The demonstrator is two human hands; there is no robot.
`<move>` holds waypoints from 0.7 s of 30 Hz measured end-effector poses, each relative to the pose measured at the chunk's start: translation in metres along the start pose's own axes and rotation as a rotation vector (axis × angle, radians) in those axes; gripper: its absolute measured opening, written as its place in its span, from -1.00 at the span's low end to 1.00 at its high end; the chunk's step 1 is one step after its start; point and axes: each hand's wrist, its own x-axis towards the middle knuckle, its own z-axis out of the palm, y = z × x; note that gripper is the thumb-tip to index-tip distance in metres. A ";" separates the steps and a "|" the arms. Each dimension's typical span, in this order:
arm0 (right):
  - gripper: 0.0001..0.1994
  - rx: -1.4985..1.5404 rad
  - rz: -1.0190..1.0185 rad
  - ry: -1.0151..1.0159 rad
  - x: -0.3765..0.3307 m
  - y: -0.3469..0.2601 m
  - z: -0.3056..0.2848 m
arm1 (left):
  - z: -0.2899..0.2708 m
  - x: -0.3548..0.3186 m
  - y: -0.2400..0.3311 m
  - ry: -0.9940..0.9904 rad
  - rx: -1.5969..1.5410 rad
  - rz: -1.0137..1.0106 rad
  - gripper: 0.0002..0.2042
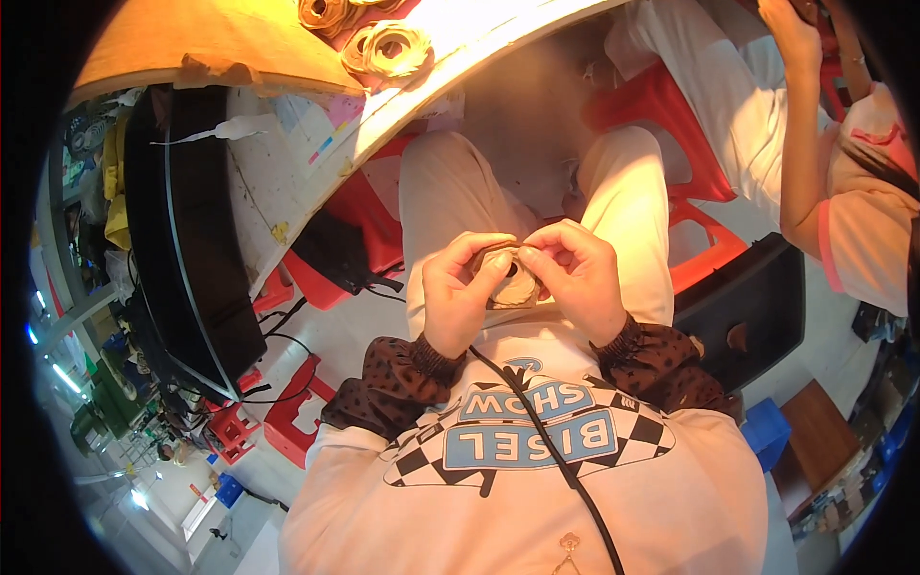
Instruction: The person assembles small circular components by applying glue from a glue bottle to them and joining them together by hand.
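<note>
Both my hands meet over my lap on a small tan ring-shaped piece (515,287) with a dark hole in its middle. My left hand (462,292) grips its left side, thumb and fingers curled over the top. My right hand (578,278) pinches its right edge with the fingertips. Dark dotted sleeve cuffs cover both wrists. Most of the piece is hidden by my fingers.
A wooden table (230,43) curves across the top left with several similar tan rings (388,50) on it. Red plastic stools (661,115) stand around my legs. Another person's arm (805,144) reaches in at the upper right. A black box (752,307) sits to my right.
</note>
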 end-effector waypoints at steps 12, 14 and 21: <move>-0.89 -0.058 -0.134 0.065 -0.001 0.003 0.004 | 0.009 -0.001 -0.004 0.060 -0.011 0.000 -0.83; -0.90 -0.057 -0.143 0.096 -0.002 0.005 0.006 | 0.009 0.000 -0.005 0.060 0.019 -0.011 -0.84; -0.91 -0.110 -0.180 0.119 0.000 0.008 0.008 | 0.007 0.001 -0.009 0.061 0.030 -0.031 -0.84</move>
